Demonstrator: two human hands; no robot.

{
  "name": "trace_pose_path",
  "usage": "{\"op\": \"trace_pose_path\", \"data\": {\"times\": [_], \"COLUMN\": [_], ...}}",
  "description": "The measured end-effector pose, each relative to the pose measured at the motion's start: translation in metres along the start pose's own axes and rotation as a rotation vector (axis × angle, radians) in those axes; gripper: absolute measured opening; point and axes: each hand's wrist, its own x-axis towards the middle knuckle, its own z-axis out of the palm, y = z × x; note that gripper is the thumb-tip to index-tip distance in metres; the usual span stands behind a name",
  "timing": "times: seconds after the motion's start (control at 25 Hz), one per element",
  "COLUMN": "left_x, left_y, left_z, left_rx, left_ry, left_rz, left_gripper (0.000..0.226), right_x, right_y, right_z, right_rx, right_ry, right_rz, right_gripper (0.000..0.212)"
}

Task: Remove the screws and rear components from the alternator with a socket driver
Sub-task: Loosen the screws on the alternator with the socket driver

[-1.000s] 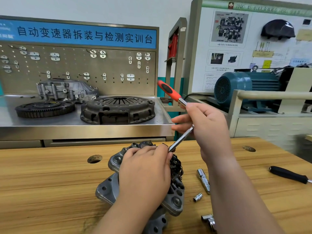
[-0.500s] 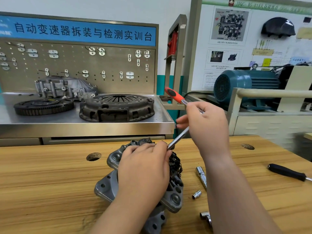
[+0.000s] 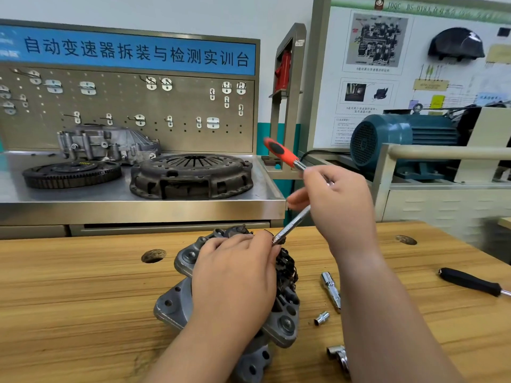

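Observation:
A grey alternator point(image 3: 177, 302) lies on the wooden bench point(image 3: 69, 299), rear end with dark parts turned up and away from me. My left hand point(image 3: 235, 275) lies over its top, fingers curled round the rear part, hiding most of it. My right hand point(image 3: 337, 205) grips the steel shaft of a socket driver point(image 3: 293, 223) with a red and black handle point(image 3: 280, 152). The shaft slants down to the left and its tip meets the alternator just beside my left fingertips. The screw itself is hidden.
Loose on the bench to the right: a metal extension bar point(image 3: 330, 290), a small socket point(image 3: 321, 318), a ratchet head point(image 3: 338, 355) and a black-handled screwdriver point(image 3: 470, 281). Two round holes point(image 3: 153, 255) pierce the bench. Behind stand a clutch cover point(image 3: 190, 175), a flywheel point(image 3: 70, 174) and a blue motor point(image 3: 406, 139).
The driver's handle has dropped a little and tilted while my right hand works the shaft. My left hand has stayed on the alternator.

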Motion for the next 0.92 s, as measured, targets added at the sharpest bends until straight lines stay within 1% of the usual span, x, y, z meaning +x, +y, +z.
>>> {"op": "trace_pose_path", "data": {"times": [0.04,0.08,0.12,0.16,0.24,0.28,0.32,0.36,0.4,0.44,0.48,0.56,0.6,0.64,0.68,0.72,0.76,0.84,0.88,0.92], "left_x": [0.000,0.000,0.000,0.000,0.000,-0.001,-0.001,0.000,0.000,0.000,0.001,0.001,0.001,0.002,0.001,0.001,0.001,0.000,-0.001,0.000], "left_y": [0.000,0.000,-0.001,-0.001,0.000,0.000,0.000,0.000,-0.001,-0.001,0.000,0.000,0.001,0.001,0.001,0.000,0.000,-0.001,-0.001,-0.001], "left_z": [0.000,0.000,0.001,0.001,0.000,0.000,0.000,0.000,0.000,0.000,0.000,0.000,0.001,0.001,0.001,0.001,0.002,0.001,0.001,0.002], "left_rx": [0.001,0.000,-0.002,-0.004,-0.006,-0.004,0.000,0.004,0.007,0.007,0.005,0.002,0.005,0.008,0.010,0.010,0.006,-0.003,-0.005,-0.005], "left_ry": [-0.003,-0.003,-0.002,0.000,0.008,0.011,0.011,0.013,0.018,0.025,0.032,0.042,0.046,0.045,0.044,0.043,0.038,0.021,0.018,0.020], "left_rz": [-0.003,-0.005,-0.007,-0.007,0.001,0.006,0.011,0.018,0.024,0.026,0.022,0.011,0.010,0.011,0.012,0.012,0.010,0.008,0.010,0.012], "left_gripper": [0.029,0.029,0.029,0.030,0.029,0.029,0.029,0.029,0.029,0.029,0.029,0.029,0.029,0.029,0.030,0.030,0.029,0.028,0.028,0.028], "right_x": [0.001,0.002,0.003,0.002,0.002,0.001,0.000,0.000,0.001,0.001,0.001,0.001,0.000,0.000,0.000,0.001,0.001,-0.001,-0.002,-0.002], "right_y": [-0.002,-0.003,-0.002,-0.001,-0.001,0.000,0.001,0.002,0.004,0.005,0.004,0.001,0.000,-0.003,-0.005,-0.005,-0.006,-0.012,-0.012,-0.012], "right_z": [0.000,0.001,0.001,0.001,-0.003,-0.005,-0.006,-0.007,-0.007,-0.007,-0.004,0.001,0.002,0.002,0.001,-0.001,-0.002,-0.004,-0.003,-0.002], "right_rx": [-0.174,-0.167,-0.012,0.213,0.654,0.810,0.915,0.951,0.931,0.839,0.679,0.212,0.010,-0.119,-0.154,-0.090,0.060,0.516,0.707,0.782], "right_ry": [0.056,0.072,0.029,-0.052,-0.263,-0.341,-0.397,-0.422,-0.406,-0.341,-0.251,-0.025,0.049,0.086,0.085,0.048,-0.017,-0.231,-0.313,-0.350], "right_rz": [-0.003,0.006,0.009,0.029,0.067,0.076,0.081,0.089,0.102,0.115,0.114,0.083,0.066,0.054,0.049,0.038,0.031,0.046,0.045,0.036], "right_gripper": [0.027,0.027,0.025,0.022,0.023,0.027,0.030,0.031,0.030,0.027,0.024,0.025,0.026,0.026,0.026,0.025,0.023,0.019,0.021,0.022]}}
